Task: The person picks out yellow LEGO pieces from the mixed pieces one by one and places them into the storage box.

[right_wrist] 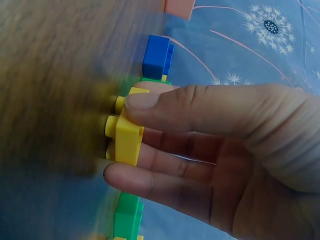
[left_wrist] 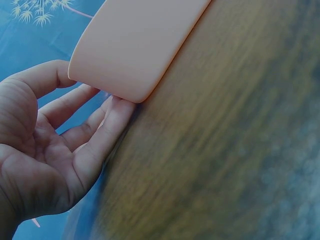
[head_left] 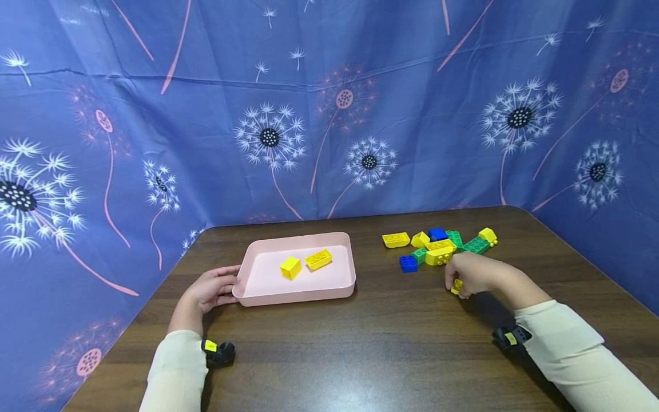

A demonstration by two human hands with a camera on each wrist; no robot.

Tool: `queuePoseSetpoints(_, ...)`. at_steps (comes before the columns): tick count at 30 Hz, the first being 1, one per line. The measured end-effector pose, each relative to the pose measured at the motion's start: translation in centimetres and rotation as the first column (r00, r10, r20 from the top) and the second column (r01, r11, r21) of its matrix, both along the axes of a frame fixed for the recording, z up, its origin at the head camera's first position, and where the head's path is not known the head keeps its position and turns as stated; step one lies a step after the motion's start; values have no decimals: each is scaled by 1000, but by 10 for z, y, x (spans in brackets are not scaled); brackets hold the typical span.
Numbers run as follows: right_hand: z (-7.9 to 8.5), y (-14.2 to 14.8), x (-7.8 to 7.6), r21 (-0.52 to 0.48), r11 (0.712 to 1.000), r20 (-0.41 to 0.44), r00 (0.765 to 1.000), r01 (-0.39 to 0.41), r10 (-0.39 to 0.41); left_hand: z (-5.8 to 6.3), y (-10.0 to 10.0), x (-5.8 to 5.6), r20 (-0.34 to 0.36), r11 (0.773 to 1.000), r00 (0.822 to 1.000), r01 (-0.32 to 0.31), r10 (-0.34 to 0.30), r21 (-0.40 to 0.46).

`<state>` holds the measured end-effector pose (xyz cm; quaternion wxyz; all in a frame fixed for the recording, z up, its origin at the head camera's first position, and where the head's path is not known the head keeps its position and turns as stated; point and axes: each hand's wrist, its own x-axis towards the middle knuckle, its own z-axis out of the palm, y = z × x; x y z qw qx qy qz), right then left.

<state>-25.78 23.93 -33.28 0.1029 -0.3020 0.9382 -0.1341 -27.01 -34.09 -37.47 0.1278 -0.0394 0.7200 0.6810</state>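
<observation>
With thumb and fingers my right hand pinches a yellow toy brick low over the table, its studs turned toward the tabletop. My left hand touches the left end of a pink tray, its fingers extended against the outer wall and rim. Inside the tray lie two yellow bricks, a blocky one and a longer one. Just beyond my right hand sits a loose group of bricks, among them a blue brick, a green brick and a curved yellow brick.
Another yellow brick lies at the group's left side, between it and the tray. The brown wooden table runs back to a blue dandelion-print cloth. Both wrists carry a small black camera.
</observation>
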Motion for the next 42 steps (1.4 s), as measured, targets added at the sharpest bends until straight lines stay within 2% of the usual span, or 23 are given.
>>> queuePoseSetpoints(12,10,-14,2,-40,999,-29,999,-25,24,2,-4,1,2,999,1000,-21,21,-31)
queuePoseSetpoints(20,22,-33,-6,-42,996,-74,994,-80,77,1,-5,2,-1,1000,1000,-23,23,-13)
queuePoseSetpoints(29,33,-64,-11,-35,986,-98,983,-162,158,-1,-2,1,-4,1000,1000,-18,18,-1)
queuePoseSetpoints(36,40,-90,-19,-17,971,-141,962,-237,233,-1,-1,1,-2,1000,1000,-14,14,-5)
queuePoseSetpoints(42,50,-119,-24,-6,968,-137,959,-250,247,-1,1,-1,-2,1000,1000,-19,19,-17)
